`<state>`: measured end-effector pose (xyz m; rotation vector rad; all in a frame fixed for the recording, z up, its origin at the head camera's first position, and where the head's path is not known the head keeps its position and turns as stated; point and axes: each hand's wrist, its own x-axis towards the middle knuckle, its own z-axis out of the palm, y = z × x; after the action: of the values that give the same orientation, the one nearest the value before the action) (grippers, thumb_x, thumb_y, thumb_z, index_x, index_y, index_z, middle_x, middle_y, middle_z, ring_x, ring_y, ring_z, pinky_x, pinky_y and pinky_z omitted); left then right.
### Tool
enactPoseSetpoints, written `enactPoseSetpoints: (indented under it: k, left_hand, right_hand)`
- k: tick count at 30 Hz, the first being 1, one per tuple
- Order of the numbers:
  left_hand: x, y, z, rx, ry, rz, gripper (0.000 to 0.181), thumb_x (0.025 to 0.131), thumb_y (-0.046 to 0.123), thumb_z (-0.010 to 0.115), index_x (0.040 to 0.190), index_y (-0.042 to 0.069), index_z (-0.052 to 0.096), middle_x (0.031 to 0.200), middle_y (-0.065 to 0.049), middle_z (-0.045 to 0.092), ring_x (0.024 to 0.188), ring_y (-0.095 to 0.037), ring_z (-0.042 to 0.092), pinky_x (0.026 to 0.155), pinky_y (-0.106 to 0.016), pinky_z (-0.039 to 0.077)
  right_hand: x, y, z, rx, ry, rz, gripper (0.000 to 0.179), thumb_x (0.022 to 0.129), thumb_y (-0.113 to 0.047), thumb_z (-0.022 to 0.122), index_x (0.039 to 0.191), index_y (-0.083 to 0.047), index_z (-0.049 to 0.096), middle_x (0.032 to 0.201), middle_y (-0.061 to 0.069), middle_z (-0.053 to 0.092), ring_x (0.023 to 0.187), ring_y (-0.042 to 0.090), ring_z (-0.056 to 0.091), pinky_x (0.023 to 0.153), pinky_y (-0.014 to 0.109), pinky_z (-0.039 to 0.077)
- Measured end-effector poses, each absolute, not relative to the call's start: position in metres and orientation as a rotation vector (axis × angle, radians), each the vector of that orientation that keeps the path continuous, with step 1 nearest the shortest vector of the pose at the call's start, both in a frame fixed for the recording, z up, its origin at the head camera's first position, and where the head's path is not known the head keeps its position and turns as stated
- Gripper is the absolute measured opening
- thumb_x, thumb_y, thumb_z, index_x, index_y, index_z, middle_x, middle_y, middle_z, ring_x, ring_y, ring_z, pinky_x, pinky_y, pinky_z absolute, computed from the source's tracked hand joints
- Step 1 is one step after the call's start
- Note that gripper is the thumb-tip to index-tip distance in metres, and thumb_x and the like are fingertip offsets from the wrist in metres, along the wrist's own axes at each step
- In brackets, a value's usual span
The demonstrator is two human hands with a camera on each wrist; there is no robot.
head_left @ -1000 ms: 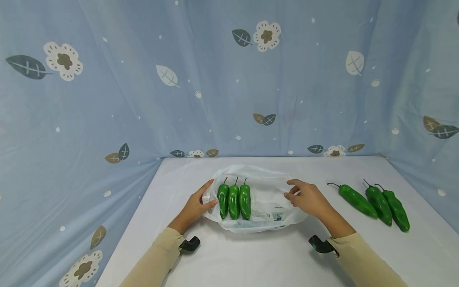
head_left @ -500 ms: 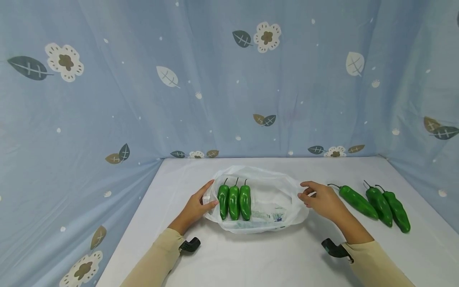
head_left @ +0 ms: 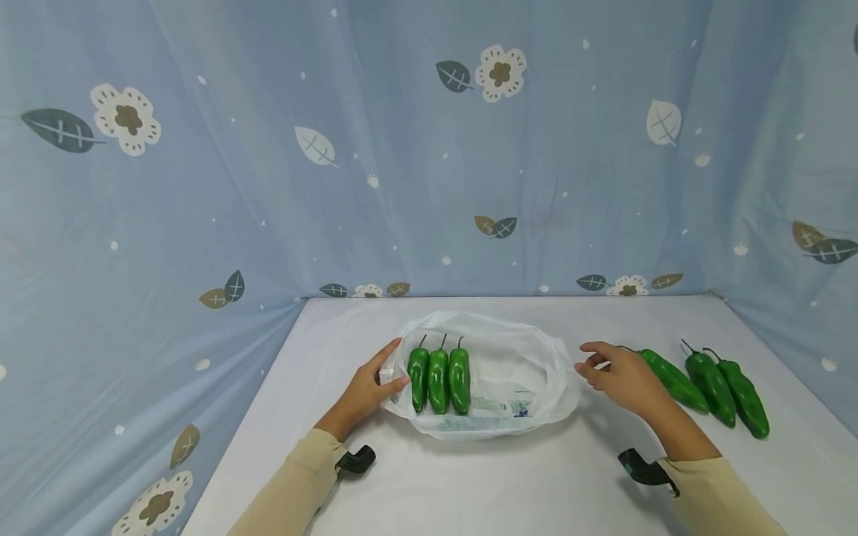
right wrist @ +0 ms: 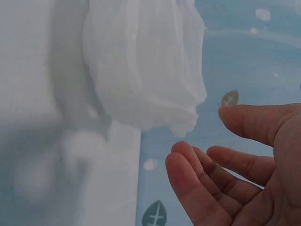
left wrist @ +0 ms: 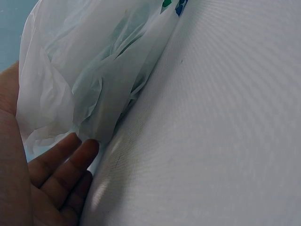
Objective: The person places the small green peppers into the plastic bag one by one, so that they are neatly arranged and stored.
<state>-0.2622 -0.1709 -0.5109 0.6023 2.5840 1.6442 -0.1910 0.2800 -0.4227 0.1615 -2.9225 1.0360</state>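
Note:
A translucent white plastic bag [head_left: 516,424] lies spread with its mouth facing up in the head view. Three green chili peppers [head_left: 439,381] sit side by side in its left part, stems pointing away. My left hand [head_left: 365,381] holds the bag's left rim, the thumb on the inner side; in the left wrist view, loosely bent fingers [left wrist: 70,169] rest against the outer wall. To the right of the bag and apart from it, my right hand [head_left: 620,376] hovers with relaxed, spread fingers and nothing in them. It partly covers the stem of the nearest loose chili pepper [head_left: 677,383].
Two more loose green chili peppers [head_left: 710,388] lie at the right of the white table [head_left: 469,484]. A blue curtain [head_left: 375,149] with leaves and flowers stands behind the table and along its sides. A black wrist device [head_left: 646,469] sits on each arm.
My right hand has moved right, from over the bag's right rim to beside the loose chili peppers. The left hand and the peppers in the bag have stayed in place.

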Motion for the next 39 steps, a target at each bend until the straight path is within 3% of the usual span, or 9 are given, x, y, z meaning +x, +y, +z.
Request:
enactPoseSetpoints:
  k: [14,21,26,35,39]
  left_hand:
    - [-0.262,-0.172,-0.513,0.629,2.616,1.641,0.076,0.085,0.041,0.075,0.149,0.044,0.035,0.152,-0.002,0.038,0.133,-0.027,0.042,0.102,-0.051,0.038]
    - [-0.261,-0.170,-0.506,0.617,2.582,1.620,0.078,0.088,0.030,0.074,0.153,0.035,0.031,0.154,-0.003,0.033,0.135,-0.027,0.039,0.105,-0.049,0.036]
    - [-0.263,-0.170,-0.509,0.629,2.581,1.665,0.076,0.086,0.034,0.076,0.151,0.040,0.035,0.152,-0.002,0.037,0.133,-0.026,0.042,0.103,-0.050,0.038]
    - [-0.260,-0.169,-0.511,0.612,2.595,1.641,0.077,0.086,0.035,0.076,0.150,0.043,0.034,0.152,-0.003,0.036,0.133,-0.027,0.041,0.104,-0.050,0.037]
    - [-0.261,-0.169,-0.511,0.605,2.581,1.654,0.076,0.085,0.036,0.076,0.149,0.045,0.035,0.152,0.000,0.037,0.133,-0.024,0.041,0.105,-0.049,0.036]
  right_hand:
    - [-0.191,0.310,-0.428,0.123,-2.955,0.958,0.065,0.094,-0.045,0.061,0.134,0.006,0.051,0.108,0.017,0.065,0.085,0.025,0.067,0.062,0.035,0.053]
    - [-0.190,0.328,-0.427,0.057,-2.970,0.949,0.069,0.094,-0.047,0.060,0.135,0.007,0.049,0.111,0.021,0.062,0.081,0.022,0.066,0.060,0.033,0.051]
    - [-0.189,0.343,-0.429,0.045,-2.975,0.945,0.073,0.095,-0.051,0.057,0.135,0.009,0.047,0.114,0.026,0.060,0.082,0.024,0.066,0.060,0.033,0.051]
    - [-0.187,0.360,-0.440,0.039,-2.988,0.850,0.065,0.097,-0.047,0.057,0.133,0.007,0.051,0.116,0.027,0.061,0.103,0.047,0.057,0.070,0.050,0.050]
    - [-0.187,0.368,-0.442,0.025,-2.998,0.822,0.062,0.097,-0.043,0.058,0.132,0.007,0.051,0.115,0.027,0.062,0.106,0.050,0.054,0.071,0.052,0.049]
